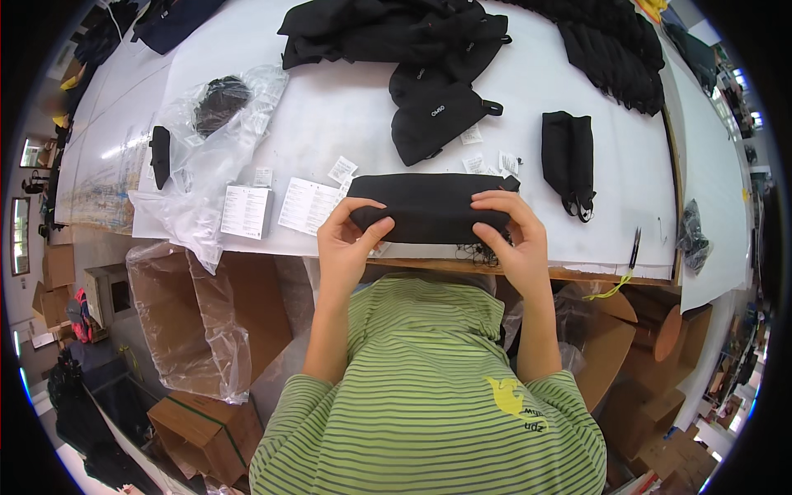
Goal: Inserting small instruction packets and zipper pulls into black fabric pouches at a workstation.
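Note:
A long black fabric pouch (pixel 433 206) is stretched level between my hands at the table's near edge. My left hand (pixel 350 234) pinches its left end between thumb and fingers. Its right end is gripped the same way by my right hand (pixel 516 234). Dark loose threads (pixel 478 252) lie at the table edge under the right end. White label slips (pixel 341 170) and a printed white sheet (pixel 304 205) lie by my left hand. Beyond the held pouch is a black pouch with a small loop (pixel 437 120); another black pouch with a drawstring (pixel 569 157) lies to the right.
Black pouches (pixel 396 33) are heaped at the far side, with more black fabric (pixel 615 58) at the far right. Clear plastic bags (pixel 202 140) cover the left. Thread snips (pixel 634 247) with a yellow cord sit at the front right edge. An open carton (pixel 206 313) stands below.

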The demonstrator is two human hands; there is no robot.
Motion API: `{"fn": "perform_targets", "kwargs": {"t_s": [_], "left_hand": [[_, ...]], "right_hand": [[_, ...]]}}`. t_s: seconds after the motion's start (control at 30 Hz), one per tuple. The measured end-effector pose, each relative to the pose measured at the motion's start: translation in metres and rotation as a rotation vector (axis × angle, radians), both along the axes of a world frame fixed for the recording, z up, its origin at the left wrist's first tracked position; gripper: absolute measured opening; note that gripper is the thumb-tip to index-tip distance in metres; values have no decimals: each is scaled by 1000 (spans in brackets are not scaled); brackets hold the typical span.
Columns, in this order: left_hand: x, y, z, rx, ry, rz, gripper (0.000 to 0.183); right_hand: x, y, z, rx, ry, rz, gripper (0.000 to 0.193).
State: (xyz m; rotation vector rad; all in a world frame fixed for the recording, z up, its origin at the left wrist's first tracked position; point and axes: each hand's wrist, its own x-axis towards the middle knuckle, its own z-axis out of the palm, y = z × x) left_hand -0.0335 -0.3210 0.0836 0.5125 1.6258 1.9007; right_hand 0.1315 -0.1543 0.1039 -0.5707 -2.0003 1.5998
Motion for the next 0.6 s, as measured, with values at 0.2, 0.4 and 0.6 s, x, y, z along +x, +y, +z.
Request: {"fn": "perform_targets", "kwargs": {"t_s": [0.2, 0.4, 0.6], "left_hand": [[5, 6, 7, -172, 14, 48, 19], [-17, -6, -12, -357, 511, -12, 28], [-24, -20, -46, -755, 852, -49, 60]], "right_hand": [[4, 8, 4, -29, -105, -71, 20], [53, 63, 11, -106, -26, -562, 18], [98, 149, -52, -134, 359, -1077, 28]]}}
